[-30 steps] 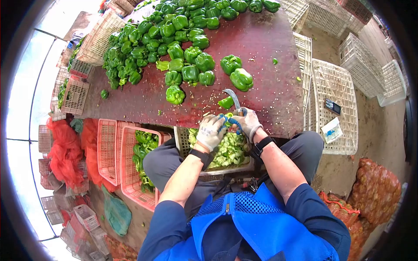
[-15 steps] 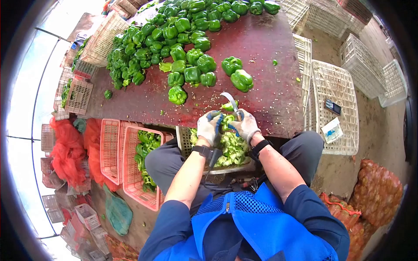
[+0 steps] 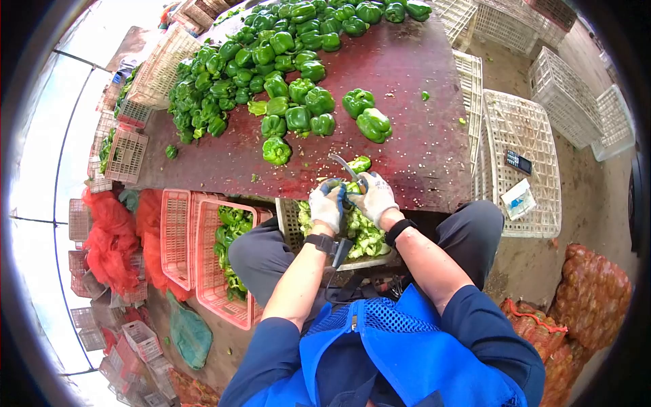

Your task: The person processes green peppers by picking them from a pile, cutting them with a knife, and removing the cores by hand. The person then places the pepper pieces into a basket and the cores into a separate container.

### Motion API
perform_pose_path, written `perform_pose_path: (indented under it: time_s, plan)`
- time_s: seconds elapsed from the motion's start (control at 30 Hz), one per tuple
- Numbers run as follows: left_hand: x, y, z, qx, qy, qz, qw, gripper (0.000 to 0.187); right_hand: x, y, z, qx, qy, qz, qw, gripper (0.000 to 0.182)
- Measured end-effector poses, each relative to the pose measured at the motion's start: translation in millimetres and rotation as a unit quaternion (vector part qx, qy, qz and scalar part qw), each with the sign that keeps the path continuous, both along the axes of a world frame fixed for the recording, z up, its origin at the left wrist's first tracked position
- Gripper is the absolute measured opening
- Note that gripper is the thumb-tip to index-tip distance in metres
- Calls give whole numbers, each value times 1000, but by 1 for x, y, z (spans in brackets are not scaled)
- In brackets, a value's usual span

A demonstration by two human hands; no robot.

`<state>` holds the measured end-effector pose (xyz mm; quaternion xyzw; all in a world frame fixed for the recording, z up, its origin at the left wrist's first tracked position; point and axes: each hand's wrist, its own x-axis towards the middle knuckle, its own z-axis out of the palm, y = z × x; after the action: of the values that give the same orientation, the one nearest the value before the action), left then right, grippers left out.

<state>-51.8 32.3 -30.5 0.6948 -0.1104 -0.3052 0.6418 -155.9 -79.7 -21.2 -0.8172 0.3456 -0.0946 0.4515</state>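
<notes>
Both gloved hands have drawn closer together at the table edge: the left hand point(image 3: 328, 205) pinches a green pepper point(image 3: 352, 188) over the scrap crate point(image 3: 288, 220) while the right hand point(image 3: 374, 197) grips a curved knife point(image 3: 344, 167), whose blade could nick the nearby fingers.

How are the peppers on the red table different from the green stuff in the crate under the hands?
The peppers on the table are whole, plump and shiny dark green; the pieces in the crate are cut up, ragged and paler. The table peppers spread in a big pile; the crate pieces are packed into one small crate at the person's lap. Both are green.
</notes>
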Motion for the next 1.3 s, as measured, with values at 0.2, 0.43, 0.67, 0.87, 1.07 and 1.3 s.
perform_pose_path:
  time_s: [0.2,0.43,0.67,0.87,1.07,1.3]
  plan:
    - [2,-4,3,22,30,34,999,19,4,5,-3,-34,-6,3,999,40]
    - [35,44,31,40,-54,-123,990,23,-3,-1,-3,-14,9,-2,1000,43]
    - [34,-10,53,158,-415,-202,873,38,-10,-6,-20,145,-120,-113,976,26]
    - [14,-63,45,148,-469,-245,835,35,-15,-16,-18,159,-136,-171,963,23]
    - [35,-43,17,90,-299,-169,935,30,-26,-35,-25,138,-119,-201,962,22]
    - [4,-77,45,203,-456,-227,836,38,-40,-57,-13,-7,-93,-233,968,21]
